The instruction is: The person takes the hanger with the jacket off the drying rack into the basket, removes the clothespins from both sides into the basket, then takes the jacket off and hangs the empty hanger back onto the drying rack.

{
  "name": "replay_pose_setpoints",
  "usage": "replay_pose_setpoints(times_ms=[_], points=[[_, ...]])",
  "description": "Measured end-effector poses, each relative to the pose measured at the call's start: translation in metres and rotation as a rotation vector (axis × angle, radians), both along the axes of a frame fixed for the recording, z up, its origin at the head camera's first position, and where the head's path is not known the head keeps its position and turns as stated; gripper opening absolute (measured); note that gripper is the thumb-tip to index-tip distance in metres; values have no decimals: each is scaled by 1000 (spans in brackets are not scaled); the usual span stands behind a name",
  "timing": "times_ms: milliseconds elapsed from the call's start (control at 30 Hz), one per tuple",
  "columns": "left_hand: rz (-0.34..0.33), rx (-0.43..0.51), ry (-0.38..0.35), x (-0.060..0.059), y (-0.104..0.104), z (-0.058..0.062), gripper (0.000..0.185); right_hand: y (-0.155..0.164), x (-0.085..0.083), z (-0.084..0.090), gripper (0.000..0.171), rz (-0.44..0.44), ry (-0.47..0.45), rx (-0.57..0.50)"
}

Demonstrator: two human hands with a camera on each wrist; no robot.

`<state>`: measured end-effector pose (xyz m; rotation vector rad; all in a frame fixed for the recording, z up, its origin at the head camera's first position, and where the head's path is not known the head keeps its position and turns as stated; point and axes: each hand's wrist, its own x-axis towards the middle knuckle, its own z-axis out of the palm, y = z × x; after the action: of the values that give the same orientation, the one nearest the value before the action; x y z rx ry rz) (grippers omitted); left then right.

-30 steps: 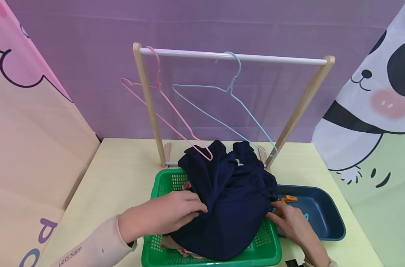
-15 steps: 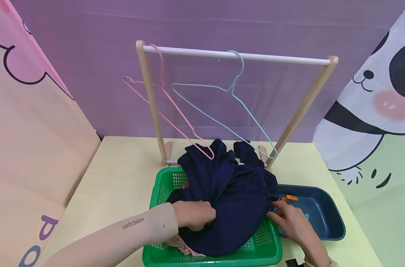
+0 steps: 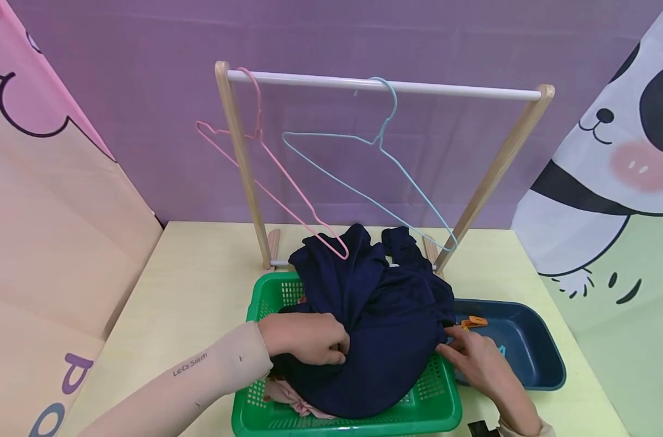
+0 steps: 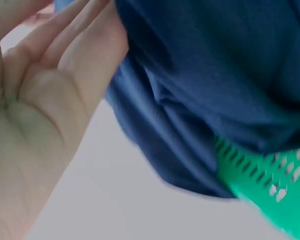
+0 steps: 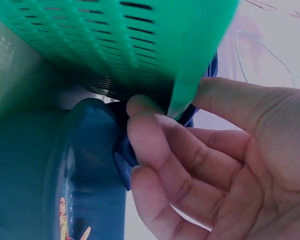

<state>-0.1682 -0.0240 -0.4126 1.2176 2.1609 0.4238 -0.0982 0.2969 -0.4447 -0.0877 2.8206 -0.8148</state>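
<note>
Crumpled dark navy fabric garment [image 3: 375, 328] heaped in the green perforated plastic basket [image 3: 266, 419], spilling over its far rim. Left hand [image 3: 309, 338] on the near-left fold, fingers curled, pinching cloth. Right hand [image 3: 476, 361] at the right edge, beside the dark blue plastic tray [image 3: 533, 364]; fingers [image 5: 155, 150] bent round a cloth edge.

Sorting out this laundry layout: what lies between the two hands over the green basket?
In the head view, the bunched navy garment fills the stretch between the left hand and right hand.
</note>
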Motion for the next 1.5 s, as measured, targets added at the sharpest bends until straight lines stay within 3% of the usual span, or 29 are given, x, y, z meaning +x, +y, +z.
replay_pose_setpoints(times_ms=[100,167,233,333,400,500,633,733,1133,1300,1400,1500], points=[[85,148,46,-8,-9,9,15,0,-1,0,42,0,-5,-8],[153,212,137,-15,-15,13,14,1,-1,0,42,1,-6,-10],[234,237,251,-23,-19,14,15,1,-1,0,42,-1,-6,-11],[358,201,397,-40,-24,8,26,1,-1,-1,42,-4,-8,-7],[428,157,423,-53,-26,2,39,1,0,-1,43,-7,-10,-5],[474,99,364,-71,-27,-6,51,1,0,-2,43,-8,-12,-7],[456,76,240,-86,-28,-12,52,0,-1,-2,42,-3,-6,-12],[441,119,210,-90,-28,-14,48,0,0,-3,42,-5,-1,-12],[449,233,370,-89,-23,-15,18,1,-1,-4,43,-17,-10,-28],[393,299,435,-73,-25,-3,16,0,-1,-5,44,-26,-17,-28],[278,381,457,-54,-26,6,15,0,0,-4,43,-31,-6,-24],[145,421,429,-31,-23,14,16,1,0,-4,42,-33,3,-17]])
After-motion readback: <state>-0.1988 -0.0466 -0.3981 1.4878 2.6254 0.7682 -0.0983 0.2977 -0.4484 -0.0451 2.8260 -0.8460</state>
